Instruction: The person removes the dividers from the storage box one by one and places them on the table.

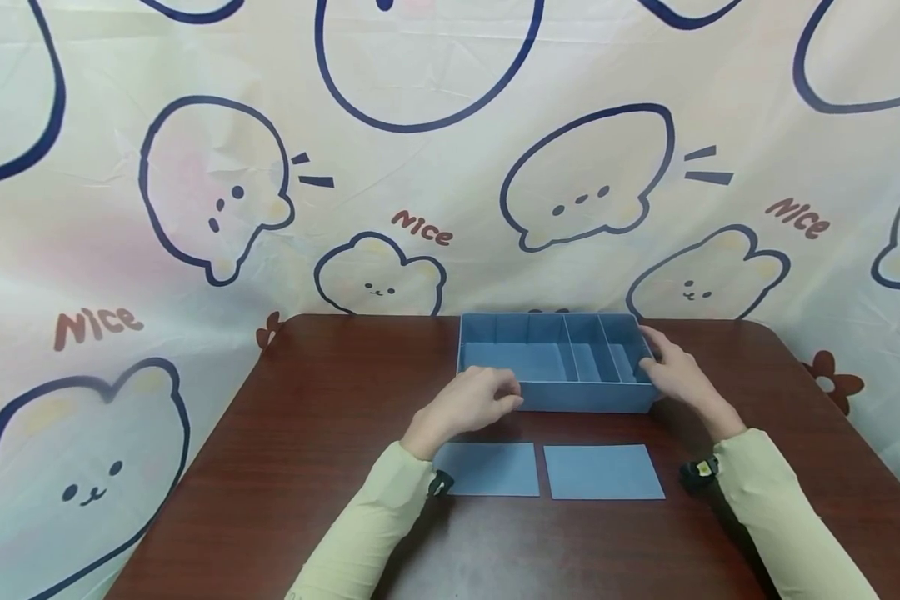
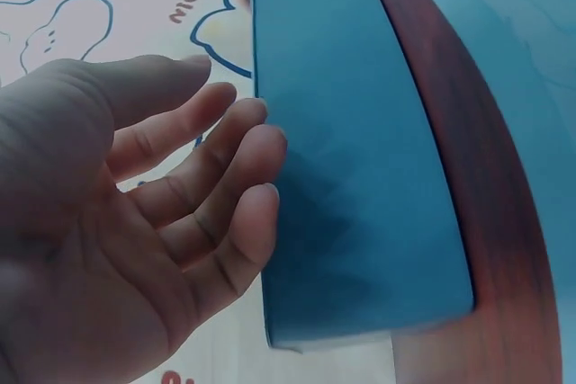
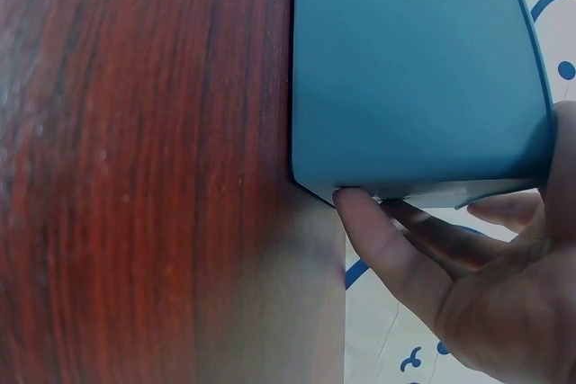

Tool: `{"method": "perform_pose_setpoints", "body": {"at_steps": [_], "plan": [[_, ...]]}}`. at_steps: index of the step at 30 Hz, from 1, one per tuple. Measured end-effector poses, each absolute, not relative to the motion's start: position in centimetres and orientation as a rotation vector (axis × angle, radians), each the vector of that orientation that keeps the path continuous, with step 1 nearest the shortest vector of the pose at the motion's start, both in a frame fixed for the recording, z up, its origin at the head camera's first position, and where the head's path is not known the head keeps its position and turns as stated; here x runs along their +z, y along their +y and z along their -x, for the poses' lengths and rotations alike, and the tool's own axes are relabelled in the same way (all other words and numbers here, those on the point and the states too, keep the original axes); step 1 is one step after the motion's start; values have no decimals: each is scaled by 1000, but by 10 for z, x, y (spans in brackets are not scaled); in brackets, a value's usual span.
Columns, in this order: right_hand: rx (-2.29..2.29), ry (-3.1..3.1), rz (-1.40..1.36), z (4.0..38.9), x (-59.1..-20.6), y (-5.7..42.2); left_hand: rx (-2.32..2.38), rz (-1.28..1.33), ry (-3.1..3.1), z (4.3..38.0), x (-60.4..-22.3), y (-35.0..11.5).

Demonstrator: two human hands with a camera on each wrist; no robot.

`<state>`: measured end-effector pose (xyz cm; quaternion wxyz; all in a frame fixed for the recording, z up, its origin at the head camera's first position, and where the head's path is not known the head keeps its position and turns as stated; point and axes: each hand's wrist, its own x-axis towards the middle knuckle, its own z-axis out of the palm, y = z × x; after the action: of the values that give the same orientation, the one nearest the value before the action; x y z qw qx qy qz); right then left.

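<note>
In the head view, the blue box (image 1: 555, 397) stood on the table (image 1: 330, 392), compartments upward, with two blue panels (image 1: 603, 472) lying in front of it. Your right hand (image 1: 678, 377) gripped the box's right end; your left hand (image 1: 468, 400) was near the box's front wall. In the left wrist view, your left fingers (image 2: 256, 155) were loosely bent, pinching nothing; whether they touched the box you couldn't tell. In the right wrist view, your right fingers (image 3: 387, 245) pressed the box's end wall, thumb at its rim. Steadying the box probably called for light pressure, lest its thin walls flex.
</note>
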<state>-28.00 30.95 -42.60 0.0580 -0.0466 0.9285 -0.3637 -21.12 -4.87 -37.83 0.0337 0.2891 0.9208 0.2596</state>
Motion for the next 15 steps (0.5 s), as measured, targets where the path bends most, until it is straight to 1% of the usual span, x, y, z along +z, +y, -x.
{"method": "perform_pose_setpoints", "body": {"at_steps": [6, 15], "plan": [[-1099, 2814, 144, 280, -425, 309, 856, -870, 2848, 212, -370, -39], [-1081, 2819, 135, 278, -427, 306, 967, -726, 2904, 215, -358, -22]]}}
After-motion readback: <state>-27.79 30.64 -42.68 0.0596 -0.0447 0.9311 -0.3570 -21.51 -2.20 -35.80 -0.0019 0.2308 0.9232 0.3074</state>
